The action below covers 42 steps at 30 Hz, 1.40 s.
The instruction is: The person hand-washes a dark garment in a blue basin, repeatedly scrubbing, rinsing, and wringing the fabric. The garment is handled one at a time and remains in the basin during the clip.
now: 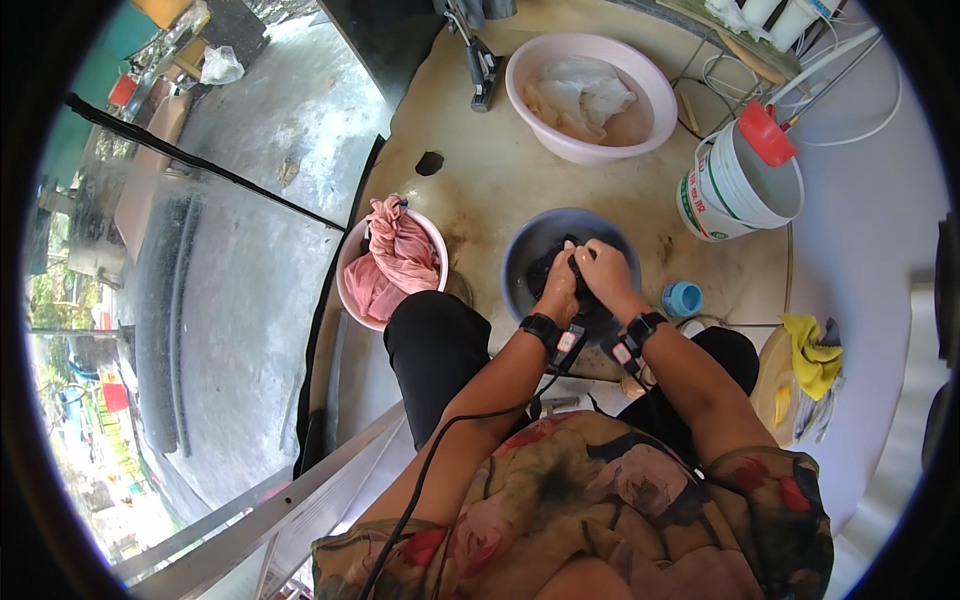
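Observation:
Both my hands are close together over a blue-grey plastic basin [517, 289] on the floor before me. Wet-looking black cloth [538, 271] lies in the basin, and part of it is bunched up between my hands. My left hand [559, 283] grips the cloth from the left, thumb upward. On the other side my right hand [606, 274] is curled around the same cloth, its knuckles bent. The two hands nearly touch at the fingertips. How much cloth lies beneath them is hidden.
To the left, a pink-white basin [442, 262] holds twisted pink cloth [401, 259]. A larger pink basin [664, 139] with pale cloth in water stands farther off. At right are a white bucket [701, 191], a red dipper [765, 135], a blue jar [682, 298] and a yellow cloth [814, 356].

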{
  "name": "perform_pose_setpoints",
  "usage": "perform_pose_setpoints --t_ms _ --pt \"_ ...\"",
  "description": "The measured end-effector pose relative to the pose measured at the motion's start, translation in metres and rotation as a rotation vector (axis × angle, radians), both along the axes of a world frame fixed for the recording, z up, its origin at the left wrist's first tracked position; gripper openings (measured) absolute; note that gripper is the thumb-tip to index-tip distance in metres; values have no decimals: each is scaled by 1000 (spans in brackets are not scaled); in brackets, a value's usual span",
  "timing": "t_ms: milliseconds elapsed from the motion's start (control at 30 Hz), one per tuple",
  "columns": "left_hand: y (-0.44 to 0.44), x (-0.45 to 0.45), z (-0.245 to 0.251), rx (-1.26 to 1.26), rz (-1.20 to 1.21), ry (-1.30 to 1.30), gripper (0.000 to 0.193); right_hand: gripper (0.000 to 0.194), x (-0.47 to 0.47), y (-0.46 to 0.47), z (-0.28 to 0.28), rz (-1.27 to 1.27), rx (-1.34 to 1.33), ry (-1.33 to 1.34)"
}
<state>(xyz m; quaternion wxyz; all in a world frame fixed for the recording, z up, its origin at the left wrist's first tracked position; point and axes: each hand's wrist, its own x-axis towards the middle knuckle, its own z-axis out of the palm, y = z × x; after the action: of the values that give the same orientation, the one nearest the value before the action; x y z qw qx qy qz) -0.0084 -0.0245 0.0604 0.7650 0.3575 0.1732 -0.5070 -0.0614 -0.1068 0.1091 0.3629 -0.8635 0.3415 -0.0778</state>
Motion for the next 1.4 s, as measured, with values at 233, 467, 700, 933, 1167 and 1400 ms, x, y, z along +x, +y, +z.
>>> perform_pose_setpoints --t_ms 233,467,700,933,1167,1400 --pt "-1 28 19 -186 110 -67 34 25 -20 -1 -14 -33 120 -183" --pt "-11 13 24 -354 133 3 38 44 -11 -1 -15 43 -302 -460" --pt "-1 23 -2 -309 15 193 39 25 -4 10 7 46 28 -118" --pt "4 33 -27 -207 -96 154 40 24 -14 25 29 266 62 -200" --pt "16 9 -28 86 -216 -965 80 28 12 0 15 -213 -109 91" --pt "11 12 -18 52 -33 -278 37 29 10 10 -1 -23 -35 -33"
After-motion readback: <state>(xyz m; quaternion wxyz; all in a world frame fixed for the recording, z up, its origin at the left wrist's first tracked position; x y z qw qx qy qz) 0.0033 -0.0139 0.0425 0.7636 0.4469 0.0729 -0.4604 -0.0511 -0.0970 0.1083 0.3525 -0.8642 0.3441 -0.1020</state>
